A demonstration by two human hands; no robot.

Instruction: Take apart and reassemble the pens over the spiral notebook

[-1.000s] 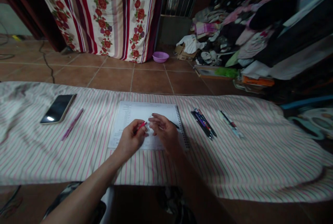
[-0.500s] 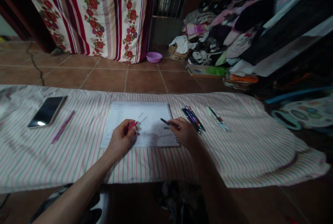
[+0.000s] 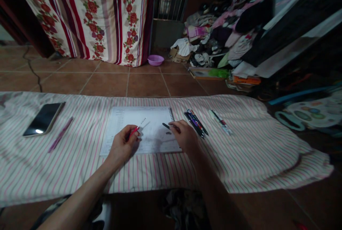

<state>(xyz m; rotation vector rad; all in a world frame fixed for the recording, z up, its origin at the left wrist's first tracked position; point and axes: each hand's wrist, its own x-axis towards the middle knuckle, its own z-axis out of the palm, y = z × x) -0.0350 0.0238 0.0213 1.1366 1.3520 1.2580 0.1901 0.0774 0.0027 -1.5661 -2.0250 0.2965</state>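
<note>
My left hand (image 3: 125, 141) is closed on a red pen (image 3: 134, 130); its thin, pale end points up and away over the open spiral notebook (image 3: 149, 114). Over the page's right side, my right hand (image 3: 185, 135) pinches a slim dark pen piece (image 3: 166, 125), one end of it hidden by the fingers. I cannot tell whether it is a whole pen or a cap. The two held things are apart. Just right of the notebook lies a bunch of pens (image 3: 196, 123), close to my right hand.
A striped cloth (image 3: 253, 151) covers the low surface. At its left lie a phone (image 3: 44, 118) and a purple pen (image 3: 61, 134); at the right, more pens (image 3: 221, 122). Beyond, a purple basin (image 3: 155, 59) stands on the tiled floor near heaped clothes (image 3: 213, 34).
The view has shifted slightly, so the scene sits a little lower and more to the left. Both hands keep their holds, with hardly any movement over the notebook.
</note>
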